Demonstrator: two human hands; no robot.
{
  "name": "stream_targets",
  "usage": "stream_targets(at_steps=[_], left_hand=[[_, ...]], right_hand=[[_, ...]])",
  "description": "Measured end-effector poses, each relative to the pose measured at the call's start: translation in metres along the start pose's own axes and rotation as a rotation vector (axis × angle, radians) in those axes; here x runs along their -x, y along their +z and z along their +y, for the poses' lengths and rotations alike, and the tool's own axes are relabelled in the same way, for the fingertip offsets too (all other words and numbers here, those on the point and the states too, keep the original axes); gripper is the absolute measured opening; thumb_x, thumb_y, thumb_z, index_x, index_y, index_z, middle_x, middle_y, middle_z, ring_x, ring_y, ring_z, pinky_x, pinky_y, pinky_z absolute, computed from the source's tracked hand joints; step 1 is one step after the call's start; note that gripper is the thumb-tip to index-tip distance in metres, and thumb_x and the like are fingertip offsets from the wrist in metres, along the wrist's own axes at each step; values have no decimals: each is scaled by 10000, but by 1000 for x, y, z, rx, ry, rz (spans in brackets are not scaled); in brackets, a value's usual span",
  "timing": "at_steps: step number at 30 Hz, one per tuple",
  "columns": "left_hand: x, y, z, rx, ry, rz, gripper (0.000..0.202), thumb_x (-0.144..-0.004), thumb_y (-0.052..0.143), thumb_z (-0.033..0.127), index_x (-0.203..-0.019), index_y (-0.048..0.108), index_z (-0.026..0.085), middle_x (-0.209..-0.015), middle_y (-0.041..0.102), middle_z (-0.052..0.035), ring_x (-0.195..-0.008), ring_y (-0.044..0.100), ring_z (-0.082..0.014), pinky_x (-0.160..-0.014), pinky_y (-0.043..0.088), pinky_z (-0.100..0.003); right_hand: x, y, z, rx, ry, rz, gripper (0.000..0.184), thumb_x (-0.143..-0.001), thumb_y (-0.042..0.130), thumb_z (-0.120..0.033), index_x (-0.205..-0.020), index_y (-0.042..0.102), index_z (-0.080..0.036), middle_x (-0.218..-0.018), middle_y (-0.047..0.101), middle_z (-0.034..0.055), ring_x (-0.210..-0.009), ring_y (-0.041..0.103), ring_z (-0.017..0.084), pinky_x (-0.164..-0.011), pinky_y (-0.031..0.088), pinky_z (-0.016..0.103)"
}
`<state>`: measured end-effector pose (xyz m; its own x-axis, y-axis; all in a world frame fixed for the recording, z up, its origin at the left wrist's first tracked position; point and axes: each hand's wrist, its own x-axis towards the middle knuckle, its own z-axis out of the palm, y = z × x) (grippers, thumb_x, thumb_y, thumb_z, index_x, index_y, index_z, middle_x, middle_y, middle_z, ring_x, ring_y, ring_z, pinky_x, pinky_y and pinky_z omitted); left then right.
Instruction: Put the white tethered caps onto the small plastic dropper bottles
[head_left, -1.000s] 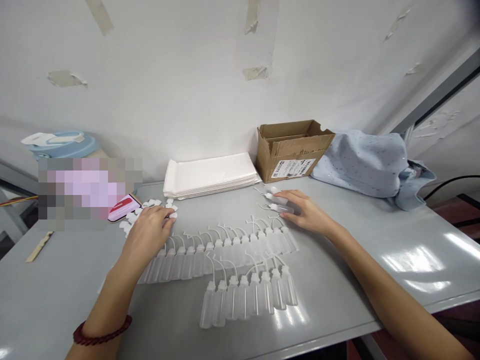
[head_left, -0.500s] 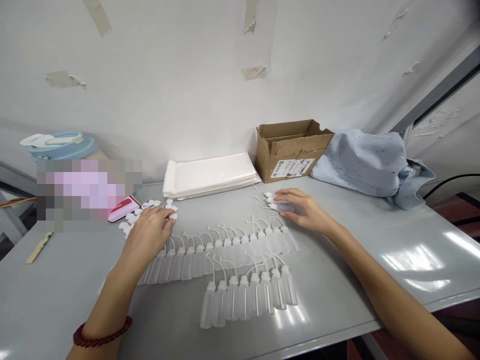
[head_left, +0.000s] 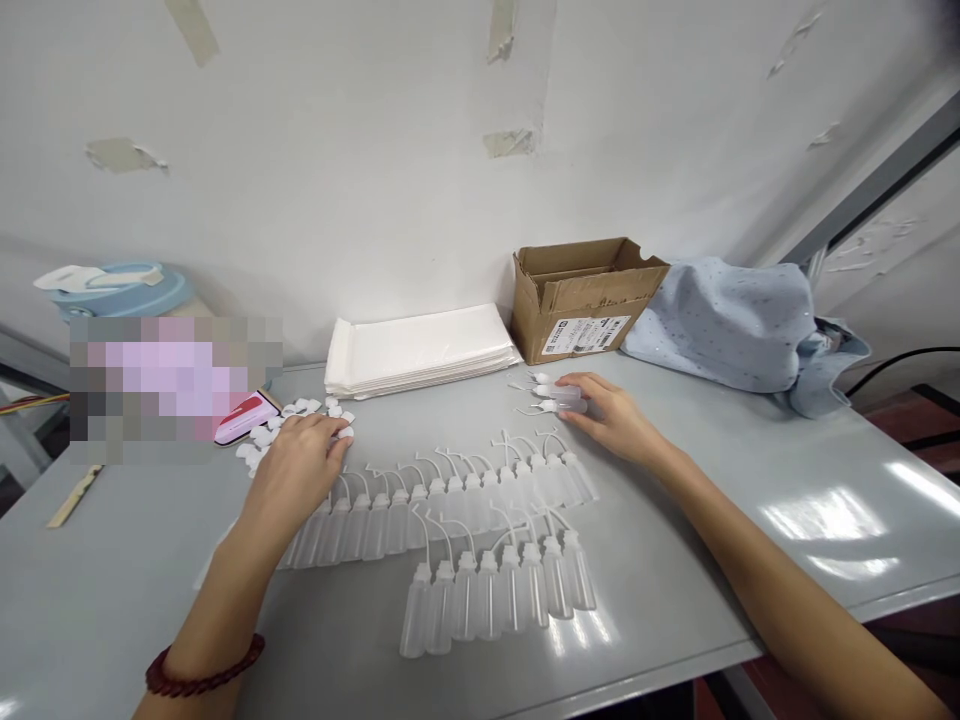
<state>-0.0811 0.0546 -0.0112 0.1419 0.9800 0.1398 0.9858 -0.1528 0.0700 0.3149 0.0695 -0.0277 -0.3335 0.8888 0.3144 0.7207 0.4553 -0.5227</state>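
My left hand point(head_left: 300, 462) rests at the left among loose small white caps point(head_left: 259, 438), its fingertips closed on a white cap point(head_left: 346, 432). My right hand point(head_left: 611, 418) is at the back right, fingers and thumb closed around the bottoms of several small clear squeeze bottles point(head_left: 564, 405). Those bottles lie side by side on the table, their thin spouts pointing left. Between my hands runs a long row of clear bottles point(head_left: 415, 520) with bent thin spouts; my left forearm hides part of it. A shorter row of similar bottles point(head_left: 487, 600) lies nearer to me.
Against the wall lie a stack of white packets point(head_left: 424, 350) and an open cardboard box point(head_left: 581, 315). A light blue cloth point(head_left: 720, 325) lies at the right. At the left are a blue lid point(head_left: 124, 290), a blurred-out patch and a short stick point(head_left: 75, 497) on the grey table point(head_left: 675, 600).
My right hand has shifted slightly right, towards the bottoms of the bottles, so more of them shows. My left hand and both rows have stayed in place.
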Motion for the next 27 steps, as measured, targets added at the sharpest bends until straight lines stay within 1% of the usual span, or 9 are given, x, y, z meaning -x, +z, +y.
stream_targets(at_steps=[5, 8, 12, 16, 18, 20, 23, 25, 27], left_hand=[[1, 1, 1, -15, -4, -5, 417, -842, 335, 318, -1005, 667, 124, -999, 692, -146, -996, 561, -349, -824, 474, -448], [1, 2, 1, -20, -6, -6, 414, -839, 336, 315, -1006, 669, 133, -1021, 685, -143, -1009, 563, -344, -840, 470, -441], [1, 2, 2, -20, -4, -11, 443, -838, 329, 325, -1007, 670, 97, -1030, 675, -171, -1005, 556, -360, -840, 466, -459], [1, 2, 3, -12, 0, -16, 435, -839, 329, 325, -984, 670, 97, -994, 679, -168, -982, 556, -360, -842, 458, -467], [1, 0, 4, -3, 4, -14, 423, -842, 331, 328, -974, 665, 104, -983, 680, -165, -976, 556, -357, -823, 464, -464], [2, -2, 6, 7, 7, -4, 416, -848, 331, 330, -983, 653, 104, -985, 678, -164, -979, 555, -350, -815, 467, -454], [2, -5, 8, 26, 3, 20, 405, -854, 336, 337, -1002, 632, 103, -986, 674, -160, -997, 554, -335, -824, 464, -433], [2, -6, 10, 40, -8, 34, 396, -859, 339, 350, -998, 621, 110, -973, 674, -155, -990, 561, -329, -794, 469, -419], [2, -8, 13, 51, -24, 45, 384, -864, 339, 366, -982, 613, 124, -943, 675, -145, -954, 574, -320, -749, 473, -407]], right_hand=[[0, 8, 10, 77, 16, 11, 395, -923, 473, -379, -1293, 527, -252, -1339, 517, 117, -1210, 524, 288, -1016, 428, 478], [-2, 14, 21, 135, 31, 23, 428, -945, 422, -398, -1341, 496, -256, -1423, 445, 126, -1310, 418, 317, -1051, 378, 531], [-5, 21, 28, 174, 11, 44, 450, -951, 397, -413, -1353, 492, -233, -1476, 375, 140, -1382, 290, 341, -1081, 312, 580], [-6, 19, 23, 179, 22, 18, 475, -956, 383, -400, -1377, 455, -192, -1499, 324, 160, -1390, 268, 348, -1089, 300, 569], [-5, 12, 16, 178, 39, 27, 484, -948, 405, -390, -1378, 443, -171, -1487, 336, 177, -1374, 301, 351, -1079, 318, 557], [-3, 2, 8, 164, 38, 56, 454, -934, 432, -384, -1328, 485, -164, -1414, 435, 189, -1305, 410, 343, -1039, 370, 540], [1, -17, -8, 94, 37, 42, 290, -910, 470, -359, -1081, 619, -178, -1099, 652, 139, -1004, 617, 280, -876, 493, 453], [5, -28, -21, 28, 90, -58, 199, -888, 497, -328, -902, 641, -192, -879, 692, 76, -775, 636, 219, -701, 517, 361], [7, -36, -33, -18, 136, -192, 182, -869, 503, -293, -787, 635, -198, -739, 678, 30, -644, 595, 174, -594, 478, 299]])
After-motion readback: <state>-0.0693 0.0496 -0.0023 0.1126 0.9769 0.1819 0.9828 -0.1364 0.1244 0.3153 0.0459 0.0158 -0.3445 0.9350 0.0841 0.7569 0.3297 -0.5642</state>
